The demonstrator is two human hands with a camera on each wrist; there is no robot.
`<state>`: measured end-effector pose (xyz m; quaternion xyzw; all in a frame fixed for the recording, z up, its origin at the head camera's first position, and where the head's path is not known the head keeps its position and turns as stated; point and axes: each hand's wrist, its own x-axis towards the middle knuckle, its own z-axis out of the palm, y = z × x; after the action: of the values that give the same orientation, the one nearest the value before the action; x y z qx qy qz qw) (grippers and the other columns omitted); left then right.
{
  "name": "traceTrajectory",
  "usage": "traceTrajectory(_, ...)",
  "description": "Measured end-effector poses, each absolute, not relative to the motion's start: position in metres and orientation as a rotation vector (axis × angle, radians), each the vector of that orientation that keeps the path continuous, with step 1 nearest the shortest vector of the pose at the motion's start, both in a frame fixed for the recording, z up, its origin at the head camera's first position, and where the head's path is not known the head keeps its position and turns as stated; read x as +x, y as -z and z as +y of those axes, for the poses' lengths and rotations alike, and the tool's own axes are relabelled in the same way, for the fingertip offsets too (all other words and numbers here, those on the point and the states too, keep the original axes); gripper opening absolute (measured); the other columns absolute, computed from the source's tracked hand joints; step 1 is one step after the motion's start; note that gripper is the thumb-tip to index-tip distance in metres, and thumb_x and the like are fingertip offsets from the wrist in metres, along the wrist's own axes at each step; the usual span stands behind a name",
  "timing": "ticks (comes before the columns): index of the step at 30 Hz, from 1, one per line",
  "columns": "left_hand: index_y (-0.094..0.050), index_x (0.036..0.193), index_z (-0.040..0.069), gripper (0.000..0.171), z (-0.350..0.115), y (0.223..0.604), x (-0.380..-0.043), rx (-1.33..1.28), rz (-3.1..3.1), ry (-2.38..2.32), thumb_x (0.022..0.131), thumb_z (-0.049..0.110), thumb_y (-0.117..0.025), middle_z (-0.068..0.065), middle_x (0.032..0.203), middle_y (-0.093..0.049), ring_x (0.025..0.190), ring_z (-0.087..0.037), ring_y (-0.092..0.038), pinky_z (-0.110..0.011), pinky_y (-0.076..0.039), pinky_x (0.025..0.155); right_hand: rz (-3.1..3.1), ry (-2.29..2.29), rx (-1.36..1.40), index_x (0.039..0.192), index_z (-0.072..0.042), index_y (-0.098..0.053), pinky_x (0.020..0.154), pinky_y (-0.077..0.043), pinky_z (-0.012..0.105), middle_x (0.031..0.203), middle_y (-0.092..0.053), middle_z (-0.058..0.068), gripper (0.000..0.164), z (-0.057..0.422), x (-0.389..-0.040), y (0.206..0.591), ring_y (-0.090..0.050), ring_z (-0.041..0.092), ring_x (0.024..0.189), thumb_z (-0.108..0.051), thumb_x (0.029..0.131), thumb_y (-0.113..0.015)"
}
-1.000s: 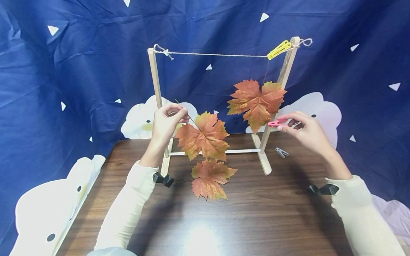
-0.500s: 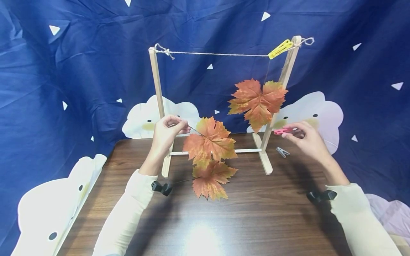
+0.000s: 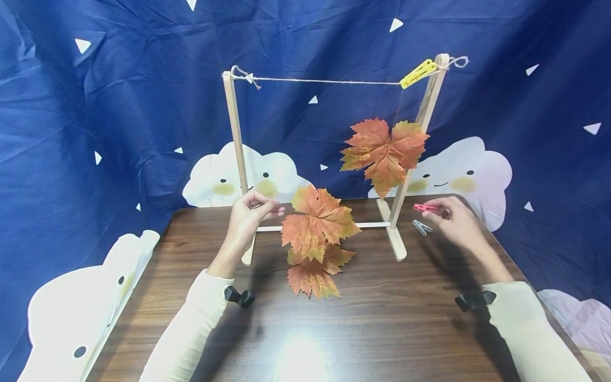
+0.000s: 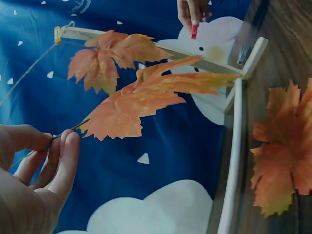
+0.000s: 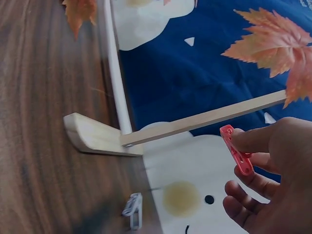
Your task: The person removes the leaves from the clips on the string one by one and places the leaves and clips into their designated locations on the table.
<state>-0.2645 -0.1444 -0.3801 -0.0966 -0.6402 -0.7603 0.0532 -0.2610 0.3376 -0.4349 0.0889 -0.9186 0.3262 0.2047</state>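
Far L, a pale sleeve w/ a blk wrist cam at the cuff, and up from it the L grip, thumb & fingertips pinching a thin stem! On that stem, just R of the L grip, the orange leaf, up in the air above the tabletop. Wooden L post behind & above the L grip, string tied at its top & running R. Below & R of the L grip, a 2nd leaf lies flat, partly hidden by the held one in the head view. White bar passes behind, low btwn the posts.

Over R: 3rd leaf hangs up & L of the R grip, yellow peg above it on the string, right by the wooden R post. Grey peg on the tabletop, just L of & below the R grip. And the R grip itself: thumb & fingers pinching a pink peg, well apart from the string! Blue cloth w/ white clouds behind both.
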Motion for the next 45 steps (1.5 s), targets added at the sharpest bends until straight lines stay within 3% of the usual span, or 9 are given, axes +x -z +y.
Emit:
traceTrajectory(9,-0.062,0.087,0.004,0.017,-0.148,0.406,-0.256,-0.252,-1.908,2.412,0.097,-0.010,-0.065,-0.005,0.086,-0.079,0.082,-0.019,-0.082,-0.037,-0.065,0.087,-2.630,-0.946,0.118,0.115,-0.002,-0.073,0.069,-0.041,0.024,0.104,-0.069,0.019,0.029,0.343,-0.262,0.453,-0.050,-0.006,0.078,-0.022,0.096,-0.079)
traceTrajectory(19,-0.060,0.082,0.003,0.024,-0.150,0.434,-0.250,-0.095,-1.790,2.566,0.096,-0.016,-0.060,-0.014,0.088,-0.080,0.081,-0.020,-0.081,-0.037,-0.066,0.085,-2.743,-0.927,0.072,0.113,0.001,-0.071,0.073,-0.045,0.033,0.101,-0.074,0.022,0.031,0.347,-0.272,0.477,-0.065,0.021,0.085,-0.025,0.096,-0.077)
traceTrajectory(26,-0.058,0.080,0.005,0.025,-0.155,0.457,-0.250,0.004,-1.806,2.619,0.098,-0.012,-0.060,-0.012,0.089,-0.078,0.084,-0.023,-0.082,-0.039,-0.065,0.090,-2.821,-0.871,0.057,0.112,0.004,-0.068,0.075,-0.050,0.043,0.101,-0.074,0.025,0.040,0.346,-0.275,0.496,-0.070,0.040,0.093,-0.031,0.096,-0.078)
traceTrajectory(32,-0.057,0.082,0.006,0.024,-0.158,0.478,-0.252,0.059,-1.798,2.665,0.098,-0.011,-0.060,-0.014,0.093,-0.075,0.086,-0.024,-0.081,-0.040,-0.065,0.092,-2.876,-0.807,0.012,0.112,0.002,-0.067,0.071,-0.051,0.052,0.098,-0.072,0.023,0.043,0.341,-0.276,0.506,-0.069,0.041,0.087,-0.036,0.095,-0.078)
traceTrajectory(40,-0.056,0.081,0.005,0.024,-0.155,0.500,-0.256,0.146,-1.848,2.648,0.097,-0.012,-0.061,-0.020,0.096,-0.075,0.084,-0.022,-0.080,-0.038,-0.065,0.089,-2.913,-0.786,-0.020,0.110,0.002,-0.066,0.065,-0.048,0.046,0.091,-0.068,0.019,0.044,0.332,-0.281,0.513,-0.065,0.036,0.081,-0.037,0.094,-0.079)
traceTrajectory(45,-0.054,0.082,0.004,0.024,-0.155,0.509,-0.257,0.199,-1.910,2.606,0.096,-0.013,-0.062,-0.019,0.094,-0.075,0.081,-0.021,-0.080,-0.037,-0.066,0.086,-2.919,-0.766,-0.012,0.107,0.004,-0.065,0.065,-0.049,0.050,0.088,-0.067,0.019,0.042,0.327,-0.282,0.515,-0.064,0.037,0.079,-0.033,0.093,-0.080)
